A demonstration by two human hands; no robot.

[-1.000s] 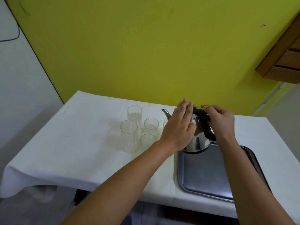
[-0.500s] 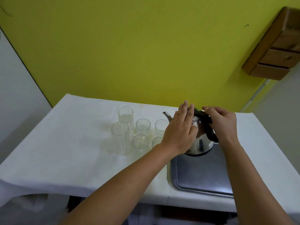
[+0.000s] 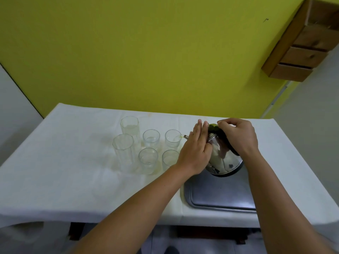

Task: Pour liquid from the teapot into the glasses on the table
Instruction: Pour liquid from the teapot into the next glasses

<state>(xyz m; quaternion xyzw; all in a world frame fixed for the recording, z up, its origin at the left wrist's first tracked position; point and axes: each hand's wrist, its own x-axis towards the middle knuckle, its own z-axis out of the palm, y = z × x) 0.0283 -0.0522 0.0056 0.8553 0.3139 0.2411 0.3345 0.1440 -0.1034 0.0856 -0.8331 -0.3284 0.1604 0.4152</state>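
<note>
A shiny steel teapot with a black handle is tilted to the left, its base lifted over a metal tray. My right hand grips the black handle. My left hand lies flat against the pot's lid and left side. The thin spout points at the rim of the back right short glass, and a thin yellowish stream runs into it. To the left stand three more short glasses and two tall faceted glasses.
The table carries a white cloth that hangs over its front edge. A yellow wall rises right behind the table. A wooden drawer unit hangs on the wall at the upper right.
The teapot has tipped to the left and its spout has reached the back right short glass, with liquid now running out. Both hands have stayed on the pot.
</note>
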